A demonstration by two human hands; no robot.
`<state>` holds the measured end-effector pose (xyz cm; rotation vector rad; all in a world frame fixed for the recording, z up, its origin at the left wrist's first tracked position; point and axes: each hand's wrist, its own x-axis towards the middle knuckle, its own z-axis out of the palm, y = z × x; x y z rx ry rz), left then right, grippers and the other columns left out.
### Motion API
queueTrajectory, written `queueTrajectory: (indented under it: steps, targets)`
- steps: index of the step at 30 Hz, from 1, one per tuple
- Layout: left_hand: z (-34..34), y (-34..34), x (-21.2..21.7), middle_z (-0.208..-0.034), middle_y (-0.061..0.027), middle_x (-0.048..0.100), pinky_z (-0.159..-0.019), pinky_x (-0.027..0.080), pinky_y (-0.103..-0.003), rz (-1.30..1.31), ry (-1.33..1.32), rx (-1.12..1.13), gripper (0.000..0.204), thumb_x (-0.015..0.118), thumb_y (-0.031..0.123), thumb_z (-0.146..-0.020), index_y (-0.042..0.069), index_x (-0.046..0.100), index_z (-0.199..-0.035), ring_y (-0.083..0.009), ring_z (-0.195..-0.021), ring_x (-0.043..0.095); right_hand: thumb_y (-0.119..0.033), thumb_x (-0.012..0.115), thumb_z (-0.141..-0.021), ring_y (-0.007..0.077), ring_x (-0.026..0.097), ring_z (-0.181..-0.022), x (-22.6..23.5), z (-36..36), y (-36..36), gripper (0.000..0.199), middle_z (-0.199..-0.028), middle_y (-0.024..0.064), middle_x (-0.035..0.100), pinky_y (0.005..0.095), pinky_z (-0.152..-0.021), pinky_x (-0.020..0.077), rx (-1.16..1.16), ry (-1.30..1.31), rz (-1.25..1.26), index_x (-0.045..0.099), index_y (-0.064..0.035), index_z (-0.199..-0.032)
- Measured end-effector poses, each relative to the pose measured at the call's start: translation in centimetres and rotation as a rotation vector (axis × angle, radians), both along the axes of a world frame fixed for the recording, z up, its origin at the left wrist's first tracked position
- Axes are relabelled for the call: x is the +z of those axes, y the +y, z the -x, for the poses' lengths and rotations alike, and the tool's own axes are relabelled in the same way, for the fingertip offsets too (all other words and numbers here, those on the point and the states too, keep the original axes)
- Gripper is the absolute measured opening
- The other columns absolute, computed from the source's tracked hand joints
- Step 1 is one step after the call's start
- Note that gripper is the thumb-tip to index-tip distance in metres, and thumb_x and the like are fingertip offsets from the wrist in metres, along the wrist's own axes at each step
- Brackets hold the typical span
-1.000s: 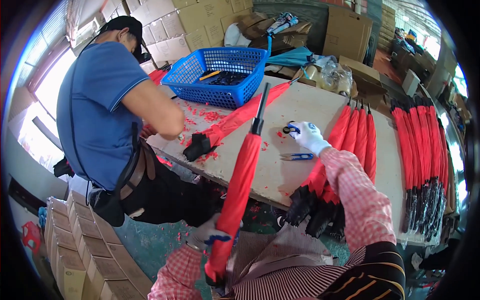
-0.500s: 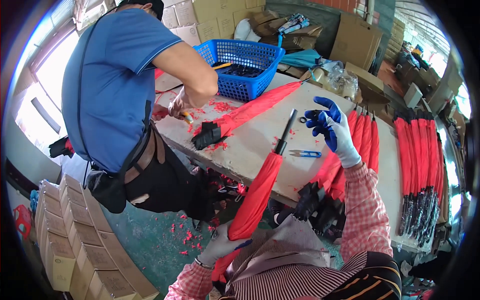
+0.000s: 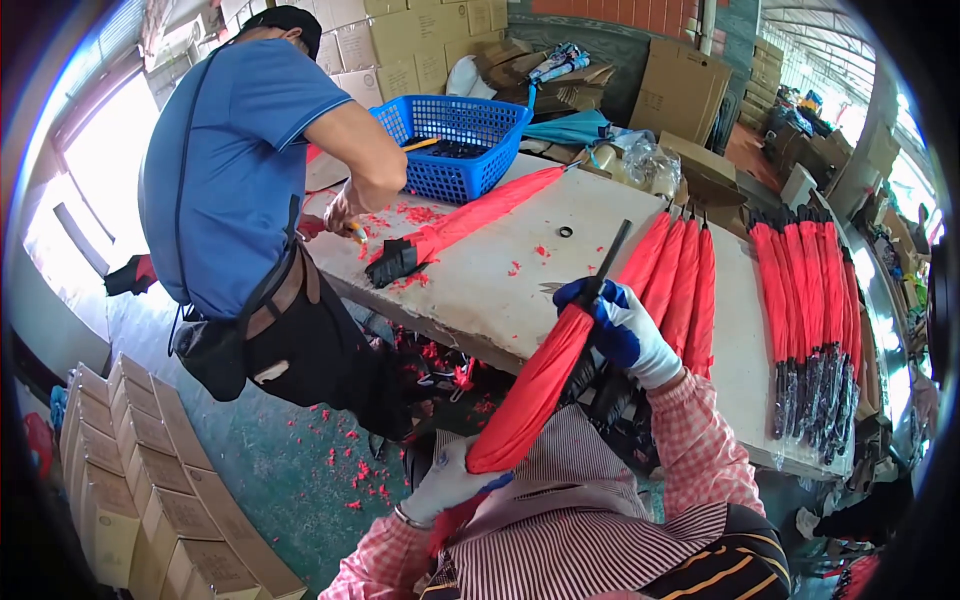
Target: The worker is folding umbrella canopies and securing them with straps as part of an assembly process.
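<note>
A folded red umbrella (image 3: pixel 535 385) slants across my lap, its dark shaft pointing up and away. My left hand (image 3: pixel 448 487), in a pale glove with blue fingers, is wrapped round the red cloth low down. Higher up, my right hand (image 3: pixel 622 330), in a white and blue glove, closes round the black collar where cloth meets shaft. Beyond it, a small black ring (image 3: pixel 566 231) lies on the table. The thread snips are mostly hidden behind the right hand and umbrella.
Several folded red umbrellas (image 3: pixel 685 290) lie right of my hand, and another bundle (image 3: pixel 815 290) farther right. Across the worktable (image 3: pixel 490 260) lies one more umbrella (image 3: pixel 480 215). A blue basket (image 3: pixel 455 180) stands behind. A co-worker (image 3: pixel 235 170) works at left, beside stacked cartons (image 3: pixel 150 470).
My right hand has come down and left from above the table onto the umbrella's collar. The left hand keeps its hold. The view has shifted slightly.
</note>
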<state>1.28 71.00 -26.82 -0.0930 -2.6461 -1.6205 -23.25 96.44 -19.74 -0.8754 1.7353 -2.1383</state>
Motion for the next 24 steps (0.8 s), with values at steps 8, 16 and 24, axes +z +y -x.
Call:
queueTrajectory:
  steps: [8, 16, 24]
  targets:
    - [-0.5, 2.7, -2.8, -0.105, -0.0204, 0.078, -0.082, 0.059, -0.043, -1.012, -0.695, -0.658, 0.063, 0.084, 0.038, -0.089, 0.001, 0.065, -0.136, -0.0299, -0.094, 0.079, -0.042, 0.085, -0.095, 0.0148, 0.068, -0.111, -0.9, -1.4, 4.4, 0.061, -0.123, 0.0075, 0.074, 0.0327, -0.1, 0.0539, 0.329, -0.069, 0.361, 0.069, 0.0022, -0.134]
    - [-0.8, 7.7, 0.5, -0.103, -0.0173, 0.078, -0.09, 0.059, -0.041, 0.185, -0.097, 0.01, 0.061, 0.088, 0.04, -0.086, -0.002, 0.07, -0.126, -0.0313, -0.098, 0.078, -0.019, 0.077, -0.101, 0.015, 0.068, -0.099, -1.6, -2.5, 7.3, 0.036, -0.111, 0.0068, 0.075, 0.03, -0.092, 0.0535, -0.221, -0.158, 0.125, 0.07, 0.0024, -0.129]
    - [-0.2, 11.1, 1.6, -0.116, -0.0167, 0.079, -0.096, 0.057, -0.039, 0.129, -0.16, -0.068, 0.055, 0.092, 0.032, -0.082, -0.001, 0.073, -0.123, -0.0277, -0.107, 0.076, -0.009, 0.076, -0.098, 0.0137, 0.071, -0.107, -0.3, -4.3, 11.2, 0.043, -0.121, 0.0066, 0.075, 0.0297, -0.099, 0.0546, -0.315, -0.227, 0.149, 0.065, 0.0021, -0.139]
